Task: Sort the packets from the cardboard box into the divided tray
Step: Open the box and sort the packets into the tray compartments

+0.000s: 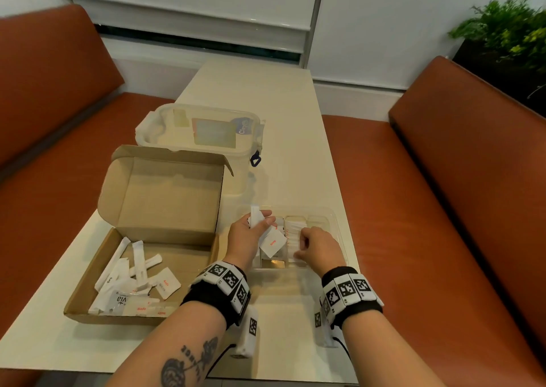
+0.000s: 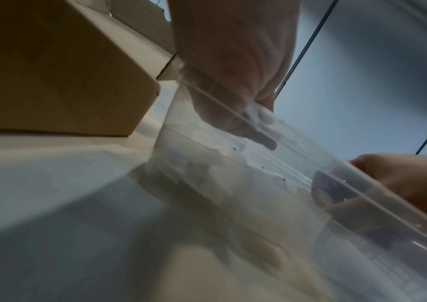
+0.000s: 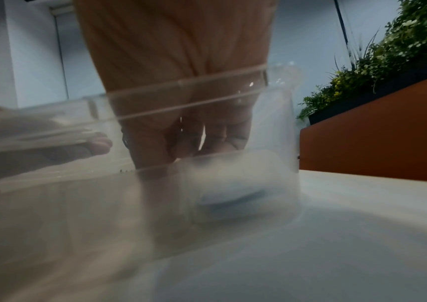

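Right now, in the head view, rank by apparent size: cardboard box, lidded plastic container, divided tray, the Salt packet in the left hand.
1. cardboard box
2. lidded plastic container
3. divided tray, partly hidden by both hands
4. Salt packet

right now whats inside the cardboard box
In the cardboard box, a loose pile of white packets remains: long thin sticks and flat square sachets, some printed "Salt" in red. Its near wall hides the lowest ones, and overlaps prevent a count.
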{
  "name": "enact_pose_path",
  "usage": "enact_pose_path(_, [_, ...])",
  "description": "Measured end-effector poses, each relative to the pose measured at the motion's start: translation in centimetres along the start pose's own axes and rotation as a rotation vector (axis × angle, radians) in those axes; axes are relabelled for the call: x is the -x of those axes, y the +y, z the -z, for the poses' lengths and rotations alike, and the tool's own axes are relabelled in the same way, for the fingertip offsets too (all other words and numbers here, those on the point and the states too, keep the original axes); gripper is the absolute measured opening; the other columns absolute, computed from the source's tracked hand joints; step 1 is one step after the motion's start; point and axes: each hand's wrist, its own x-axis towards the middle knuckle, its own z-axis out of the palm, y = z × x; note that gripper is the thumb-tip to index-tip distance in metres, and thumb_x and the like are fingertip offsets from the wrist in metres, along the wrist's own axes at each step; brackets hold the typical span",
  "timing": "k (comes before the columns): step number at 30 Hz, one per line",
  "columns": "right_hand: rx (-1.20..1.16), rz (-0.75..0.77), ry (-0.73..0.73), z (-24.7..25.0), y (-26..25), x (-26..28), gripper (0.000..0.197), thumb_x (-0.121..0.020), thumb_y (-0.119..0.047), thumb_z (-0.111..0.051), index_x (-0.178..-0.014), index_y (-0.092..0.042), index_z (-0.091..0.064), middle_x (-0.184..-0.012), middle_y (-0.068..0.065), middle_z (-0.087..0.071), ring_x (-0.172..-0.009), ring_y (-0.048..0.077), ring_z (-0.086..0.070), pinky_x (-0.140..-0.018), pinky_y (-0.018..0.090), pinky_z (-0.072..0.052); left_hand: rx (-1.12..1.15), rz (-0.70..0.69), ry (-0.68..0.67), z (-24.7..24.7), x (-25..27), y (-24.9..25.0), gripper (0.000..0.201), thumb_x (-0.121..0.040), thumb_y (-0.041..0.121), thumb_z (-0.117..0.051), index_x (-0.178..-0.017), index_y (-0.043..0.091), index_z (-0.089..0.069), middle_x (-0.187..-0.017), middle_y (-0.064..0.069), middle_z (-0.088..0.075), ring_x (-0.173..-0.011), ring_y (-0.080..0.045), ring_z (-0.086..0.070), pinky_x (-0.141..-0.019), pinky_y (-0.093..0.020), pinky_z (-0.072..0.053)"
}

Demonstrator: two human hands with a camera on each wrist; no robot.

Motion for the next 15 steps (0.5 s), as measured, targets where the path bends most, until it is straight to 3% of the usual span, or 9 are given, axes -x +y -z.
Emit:
enact_pose_path(6, [-0.029,-0.032,0.009,0.0,-0.2,-0.1,0.034,-0.074,-0.011,-0.068,-0.061,-0.024,-0.039,-0.073,-0.003,-0.052,-0.067,0.015,-0.05,-0.051,0.02,-0.03,-0.001,0.011,0.001,0.0,0.1,0.1,0.014,-0.084,0.015,-0.07,-0.098,0.015,-0.069,-0.092,-0.005,-0.074,-0.081,-0.014,-0.069,-0.068,-0.023,-0.052])
enact_pose_path(10, [-0.229,-0.037,0.183,0.5,-0.8,0.2,0.018,-0.086,-0.024,-0.061,-0.073,-0.018,-0.052,-0.066,-0.007,-0.054,-0.059,0.005,-0.048,-0.051,0.018,-0.032,0.023,-0.002,0.007,-0.1,0.2,0.5,0.01,-0.084,0.013,-0.069,-0.094,0.015,-0.069,-0.084,-0.002,-0.073,-0.075,-0.011,-0.068,-0.063,-0.021,-0.053])
enact_pose_path(13, [-0.485,-0.047,0.119,0.9,-2.2,0.4,0.039,-0.089,-0.044,-0.057,-0.078,-0.008,-0.064,-0.068,0.0,-0.067,-0.059,0.007,-0.055,-0.054,0.021,-0.039,0.042,-0.025,0.04,-0.1,0.2,1.0,0.009,-0.084,0.013,-0.069,-0.094,0.013,-0.069,-0.085,-0.006,-0.071,-0.08,-0.018,-0.066,-0.073,-0.03,-0.054])
enact_pose_path(15, [-0.63,-0.044,0.026,1.0,-3.1,0.7,0.032,-0.083,-0.039,-0.067,-0.079,-0.007,-0.064,-0.068,0.0,-0.07,-0.055,-0.001,-0.057,-0.053,0.014,-0.039,0.055,-0.03,0.061,-0.2,0.2,1.3,0.012,-0.085,0.013,-0.068,-0.096,0.012,-0.068,-0.089,-0.009,-0.07,-0.085,-0.023,-0.065,-0.083,-0.039,-0.053])
